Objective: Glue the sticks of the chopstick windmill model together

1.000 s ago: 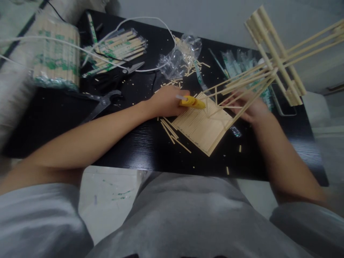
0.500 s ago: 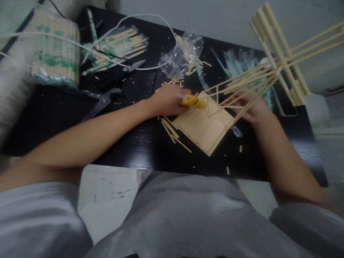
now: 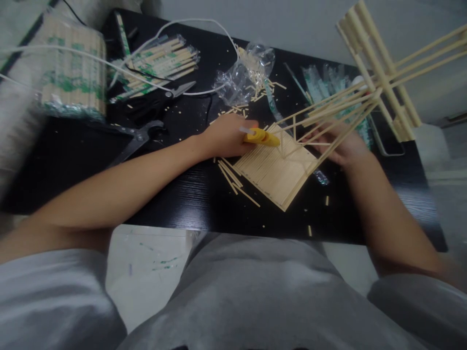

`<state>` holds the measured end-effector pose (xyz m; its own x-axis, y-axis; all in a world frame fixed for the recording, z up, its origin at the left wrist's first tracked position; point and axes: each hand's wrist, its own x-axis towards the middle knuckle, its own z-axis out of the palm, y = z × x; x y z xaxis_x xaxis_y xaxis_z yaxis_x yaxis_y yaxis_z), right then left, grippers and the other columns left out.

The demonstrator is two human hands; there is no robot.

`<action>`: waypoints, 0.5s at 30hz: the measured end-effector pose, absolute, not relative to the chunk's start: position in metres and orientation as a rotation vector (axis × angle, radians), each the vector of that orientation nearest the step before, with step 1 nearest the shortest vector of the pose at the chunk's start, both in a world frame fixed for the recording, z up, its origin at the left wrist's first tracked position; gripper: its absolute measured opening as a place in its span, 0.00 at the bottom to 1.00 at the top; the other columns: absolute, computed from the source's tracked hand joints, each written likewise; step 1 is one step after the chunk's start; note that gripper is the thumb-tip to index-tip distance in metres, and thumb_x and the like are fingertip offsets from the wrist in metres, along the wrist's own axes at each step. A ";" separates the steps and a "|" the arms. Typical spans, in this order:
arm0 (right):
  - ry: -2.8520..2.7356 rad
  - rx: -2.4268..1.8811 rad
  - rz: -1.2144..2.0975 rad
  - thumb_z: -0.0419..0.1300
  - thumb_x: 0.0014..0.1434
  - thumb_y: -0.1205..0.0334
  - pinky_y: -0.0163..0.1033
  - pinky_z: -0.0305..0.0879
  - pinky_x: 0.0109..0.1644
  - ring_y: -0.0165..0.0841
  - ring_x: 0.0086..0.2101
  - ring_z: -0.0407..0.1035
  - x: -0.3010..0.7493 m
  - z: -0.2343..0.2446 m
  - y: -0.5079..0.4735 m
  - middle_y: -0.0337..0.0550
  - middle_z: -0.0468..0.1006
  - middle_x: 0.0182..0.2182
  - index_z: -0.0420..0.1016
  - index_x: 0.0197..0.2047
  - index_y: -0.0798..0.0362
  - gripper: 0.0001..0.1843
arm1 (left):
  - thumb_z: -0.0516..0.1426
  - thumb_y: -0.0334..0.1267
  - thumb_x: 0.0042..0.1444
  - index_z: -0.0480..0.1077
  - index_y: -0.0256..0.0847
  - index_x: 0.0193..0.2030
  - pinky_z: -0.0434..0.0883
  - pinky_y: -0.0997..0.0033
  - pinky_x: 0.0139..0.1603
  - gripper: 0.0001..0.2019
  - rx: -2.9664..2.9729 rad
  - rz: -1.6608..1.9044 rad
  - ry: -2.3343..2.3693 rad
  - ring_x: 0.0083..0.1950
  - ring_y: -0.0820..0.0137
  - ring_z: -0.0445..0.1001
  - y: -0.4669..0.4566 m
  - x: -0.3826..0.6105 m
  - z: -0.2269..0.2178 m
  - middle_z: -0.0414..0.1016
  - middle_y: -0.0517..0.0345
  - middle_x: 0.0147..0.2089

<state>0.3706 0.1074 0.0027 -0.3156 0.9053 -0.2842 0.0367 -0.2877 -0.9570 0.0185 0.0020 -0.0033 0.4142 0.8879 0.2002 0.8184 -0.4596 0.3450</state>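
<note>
Behind stick frame (image 3: 379, 73), right hand (image 3: 350, 148) blurred, perhaps gripping

Stick panel (image 3: 277, 172) on table (image 3: 189, 194) centre; cutters (image 3: 140, 137) left of it; chopstick bundle (image 3: 73, 73) far left.

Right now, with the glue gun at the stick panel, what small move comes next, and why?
Probably lower the tip of the glue gun onto the joint where the stick frame meets the stick panel, then squeeze a small dab. The left hand holds the gun with its nozzle just beside that joint, and the right hand grips the frame.
</note>
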 end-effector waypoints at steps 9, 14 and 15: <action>-1.246 -1.258 1.664 0.77 0.77 0.64 0.43 0.91 0.50 0.34 0.30 0.77 0.367 0.004 0.103 0.38 0.78 0.30 0.83 0.41 0.48 0.11 | 0.62 0.48 0.69 0.85 0.47 0.56 0.73 0.52 0.60 0.15 2.462 0.472 1.527 0.56 0.48 0.86 0.001 0.018 0.000 0.85 0.49 0.44; -1.211 -1.273 1.662 0.71 0.78 0.69 0.46 0.91 0.50 0.35 0.31 0.78 0.364 0.006 0.102 0.39 0.80 0.30 0.83 0.41 0.47 0.11 | 0.62 0.47 0.68 0.85 0.48 0.55 0.74 0.53 0.57 0.15 2.481 0.525 1.504 0.54 0.51 0.86 0.002 0.017 -0.003 0.85 0.51 0.42; -1.217 -1.270 1.668 0.73 0.78 0.68 0.47 0.91 0.51 0.35 0.31 0.79 0.364 0.006 0.102 0.39 0.79 0.30 0.82 0.42 0.47 0.10 | 0.62 0.47 0.68 0.85 0.48 0.55 0.74 0.54 0.57 0.14 2.484 0.535 1.500 0.54 0.51 0.86 0.002 0.017 -0.004 0.85 0.51 0.42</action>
